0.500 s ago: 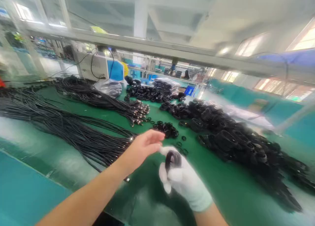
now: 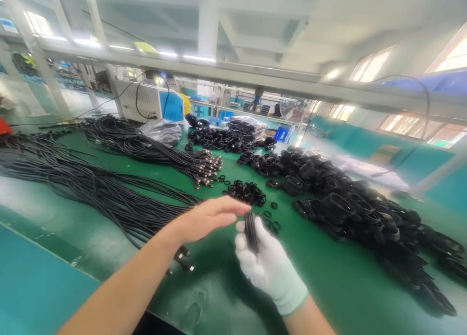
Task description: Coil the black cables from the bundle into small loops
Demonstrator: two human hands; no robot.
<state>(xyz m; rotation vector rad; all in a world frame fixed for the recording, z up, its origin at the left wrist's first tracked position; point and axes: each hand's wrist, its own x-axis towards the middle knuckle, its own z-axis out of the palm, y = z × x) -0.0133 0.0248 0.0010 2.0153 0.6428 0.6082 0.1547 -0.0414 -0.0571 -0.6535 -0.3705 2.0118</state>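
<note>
My right hand (image 2: pixel 264 263), in a white glove, grips a small coil of black cable (image 2: pixel 251 232) and holds it upright above the green table (image 2: pixel 328 276). My bare left hand (image 2: pixel 207 218) reaches across from the left with its fingers straight. Its fingertips come up to the top of the coil; whether they touch it I cannot tell. A little heap of small black rings (image 2: pixel 246 191) lies just beyond both hands.
Long loose black cables (image 2: pixel 91 189) with metal plugs (image 2: pixel 206 172) spread over the table's left half. A big pile of coiled black cables (image 2: pixel 350 208) fills the right. A white and blue machine (image 2: pixel 153 101) and bagged coils (image 2: pixel 246 125) stand at the back.
The coil has turned edge-on in my right hand and looks flatter. My left hand has slid a little right and its fingers have straightened toward the coil.
</note>
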